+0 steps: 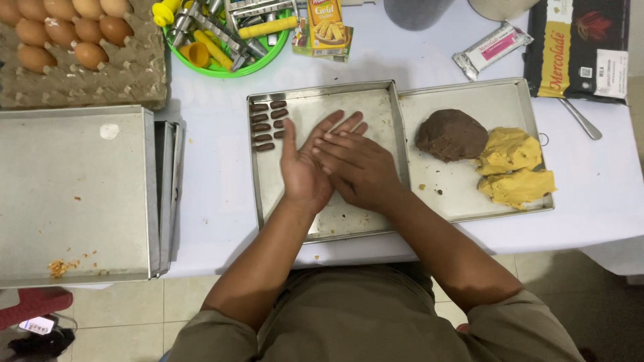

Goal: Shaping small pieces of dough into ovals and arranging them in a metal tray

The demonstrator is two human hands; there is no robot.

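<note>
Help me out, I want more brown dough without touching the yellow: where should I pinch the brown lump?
Probably the brown dough lump at its left or far edge, coming from the left. It is a low rounded mound; its right side sits against the yellow dough in the tray.

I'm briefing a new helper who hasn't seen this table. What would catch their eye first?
The left hand and right hand pressed palm to palm over the square metal baking tray, beside small dark brown dough logs. To the right, a round brown dough lump and yellow dough pieces.
</note>
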